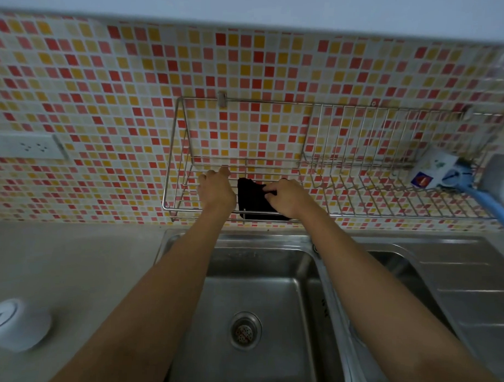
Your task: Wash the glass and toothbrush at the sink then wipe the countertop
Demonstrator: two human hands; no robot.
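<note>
Both arms up at the wall-mounted steel wire rack (317, 164) over the stainless steel sink basin (256, 291). My right hand (287, 196) is pinched closed on the top edge of a dark, near-black folded cloth (254, 202) sitting in the rack's left section; my left hand (216, 188) has fingers curled over a rack wire just beside the cloth, gripping wire only, not the cloth. Progress guess: cloth in hand suggests the wiping stage, either fetching it or putting it back, can't tell which. Glass and toothbrush: not visible anywhere, basin empty, drain strainer (245, 330) clear, so can't confirm the washing is done. Pale grey countertop (71, 256) on the left looks dry-ish; no clear sign it's been wiped. Around: white round lidded container (14, 324) on the counter lower left, would need lifting to wipe under; white socket strip (24, 145) on the mosaic tile wall; blue hose (490, 203) and white box (433, 168) at rack's right end, well clear of my hands.
</note>
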